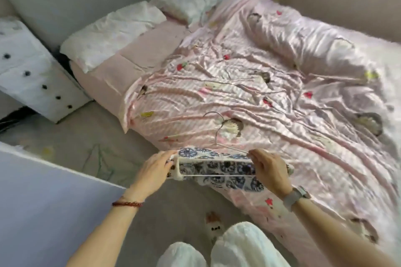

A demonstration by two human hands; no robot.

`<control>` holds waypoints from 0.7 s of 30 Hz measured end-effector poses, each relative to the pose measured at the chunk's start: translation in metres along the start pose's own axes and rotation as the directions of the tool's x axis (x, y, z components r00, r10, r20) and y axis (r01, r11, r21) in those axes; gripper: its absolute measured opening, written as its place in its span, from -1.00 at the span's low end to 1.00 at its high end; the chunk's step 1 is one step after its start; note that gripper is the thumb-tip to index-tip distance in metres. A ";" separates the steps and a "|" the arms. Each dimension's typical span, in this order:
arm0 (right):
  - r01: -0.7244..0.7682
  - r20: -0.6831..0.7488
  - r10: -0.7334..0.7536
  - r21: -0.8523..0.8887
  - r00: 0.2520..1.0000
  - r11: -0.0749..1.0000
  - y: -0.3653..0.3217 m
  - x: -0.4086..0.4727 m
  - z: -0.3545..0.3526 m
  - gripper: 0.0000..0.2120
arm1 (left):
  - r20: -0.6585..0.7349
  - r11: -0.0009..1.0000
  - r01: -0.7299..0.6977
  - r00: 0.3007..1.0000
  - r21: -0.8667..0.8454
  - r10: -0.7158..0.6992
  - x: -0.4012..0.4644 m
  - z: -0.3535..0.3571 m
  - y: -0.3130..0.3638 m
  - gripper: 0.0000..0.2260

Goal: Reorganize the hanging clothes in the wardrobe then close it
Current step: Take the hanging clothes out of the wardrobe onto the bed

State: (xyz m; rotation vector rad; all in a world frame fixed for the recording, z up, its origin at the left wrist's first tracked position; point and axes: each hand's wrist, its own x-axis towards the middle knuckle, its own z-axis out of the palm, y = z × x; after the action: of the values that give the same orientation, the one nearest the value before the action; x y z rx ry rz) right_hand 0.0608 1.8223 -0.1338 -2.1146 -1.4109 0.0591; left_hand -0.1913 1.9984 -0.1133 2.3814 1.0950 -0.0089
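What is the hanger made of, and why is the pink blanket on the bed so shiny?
The hanger looks like thin metal wire: its hook is slim, silvery and bent in a curve. Its shoulders seem to have a pale coating, though that is hard to tell. The pink bedcover looks like satin or a similar silky cloth: its wrinkles catch bright streaks of light.

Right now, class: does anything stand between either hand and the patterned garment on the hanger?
Nothing does. The left hand and right hand each already hold an end of the hanger, with the blue-patterned garment on it, at the edge of the bed.
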 end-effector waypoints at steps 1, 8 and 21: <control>-0.093 0.006 0.093 -0.006 0.996 0.996 0.014 -0.011 -0.007 -0.83 | 0.035 0.998 -0.070 0.997 0.005 0.070 0.010 0.006 0.014 -0.74; -0.462 -0.199 0.433 -0.126 0.879 0.878 0.064 -0.093 -0.078 -0.85 | 0.348 0.909 -0.384 0.839 -0.163 0.417 0.070 0.039 0.113 -0.77; -0.831 -0.700 0.533 -0.160 0.476 0.532 0.168 -0.105 -0.214 -0.74 | 0.034 0.711 -0.650 0.731 -0.269 0.682 0.149 0.111 0.348 -0.81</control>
State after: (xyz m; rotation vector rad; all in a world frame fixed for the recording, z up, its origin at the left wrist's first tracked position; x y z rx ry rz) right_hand 0.2283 1.5927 -0.0692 -2.6727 -0.0654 -0.6439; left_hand 0.1787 1.8647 -0.0849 2.3715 0.1004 0.2075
